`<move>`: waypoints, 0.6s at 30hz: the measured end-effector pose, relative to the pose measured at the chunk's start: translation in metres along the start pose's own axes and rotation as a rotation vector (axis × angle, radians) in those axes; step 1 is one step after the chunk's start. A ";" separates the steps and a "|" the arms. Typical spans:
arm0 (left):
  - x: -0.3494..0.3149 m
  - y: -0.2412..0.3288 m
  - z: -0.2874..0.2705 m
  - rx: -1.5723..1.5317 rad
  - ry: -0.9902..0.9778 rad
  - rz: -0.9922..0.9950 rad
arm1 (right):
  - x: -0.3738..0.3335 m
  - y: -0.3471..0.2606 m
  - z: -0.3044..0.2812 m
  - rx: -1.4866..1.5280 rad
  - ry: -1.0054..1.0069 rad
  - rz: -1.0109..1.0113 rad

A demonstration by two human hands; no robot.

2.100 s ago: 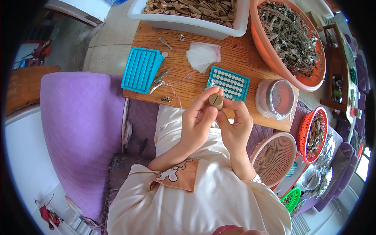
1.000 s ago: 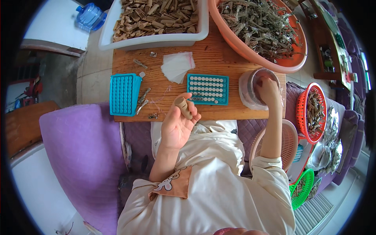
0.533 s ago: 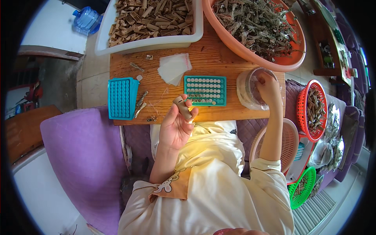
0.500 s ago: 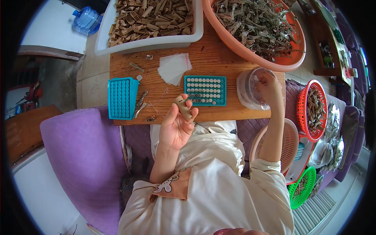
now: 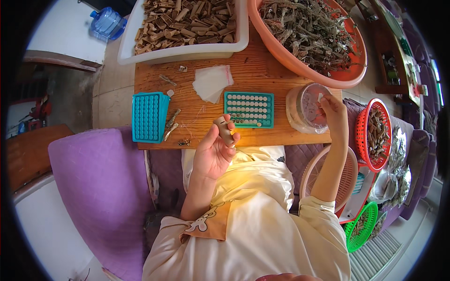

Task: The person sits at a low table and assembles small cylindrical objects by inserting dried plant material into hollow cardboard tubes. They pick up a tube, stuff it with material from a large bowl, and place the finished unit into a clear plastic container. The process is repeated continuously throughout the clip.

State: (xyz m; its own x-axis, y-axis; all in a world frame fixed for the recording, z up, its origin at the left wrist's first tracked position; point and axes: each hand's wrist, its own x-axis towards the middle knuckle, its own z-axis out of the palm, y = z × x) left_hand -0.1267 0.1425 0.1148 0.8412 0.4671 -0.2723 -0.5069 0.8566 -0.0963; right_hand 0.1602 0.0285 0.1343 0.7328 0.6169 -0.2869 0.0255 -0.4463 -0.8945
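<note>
My left hand (image 5: 213, 157) is raised before the table's front edge, its fingers closed round a small tan plastic casing (image 5: 224, 130) with a dark slot near the top. Over at the right, my right hand (image 5: 335, 112) pinches a small white piece (image 5: 320, 97) at the rim of a clear round tub (image 5: 307, 110). Beyond the left hand lies a teal tray (image 5: 270, 110) with rows of white discs; some nearer spots look darker. At the left is a stack of teal trays (image 5: 149, 117), and clear plastic bags (image 5: 211, 83) lie between the two.
A white bin (image 5: 187, 52) full of tan casings and an orange basin (image 5: 300, 68) heaped with wrapped small parts stand at the back of the wooden table (image 5: 267, 137). Red (image 5: 362, 136), pink (image 5: 347, 175) and green baskets (image 5: 350, 234) are at my right.
My right hand has come up out of the clear tub, with the white piece now showing in its fingers. The left hand still holds the casing, and the view has shifted slightly.
</note>
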 end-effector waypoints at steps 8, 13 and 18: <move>-0.002 0.002 0.000 0.027 0.037 -0.001 | 0.003 0.005 -0.004 0.034 0.092 -0.071; -0.001 0.002 -0.004 0.000 0.005 -0.022 | -0.001 -0.001 -0.005 -0.046 0.092 -0.125; 0.000 0.002 -0.004 -0.041 -0.002 -0.084 | -0.018 -0.016 0.007 -0.084 0.102 -0.180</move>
State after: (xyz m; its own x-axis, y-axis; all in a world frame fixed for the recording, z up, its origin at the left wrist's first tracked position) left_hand -0.1282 0.1430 0.1112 0.8815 0.3946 -0.2593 -0.4417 0.8832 -0.1575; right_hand 0.1414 0.0289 0.1512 0.7760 0.6248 -0.0856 0.2154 -0.3901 -0.8952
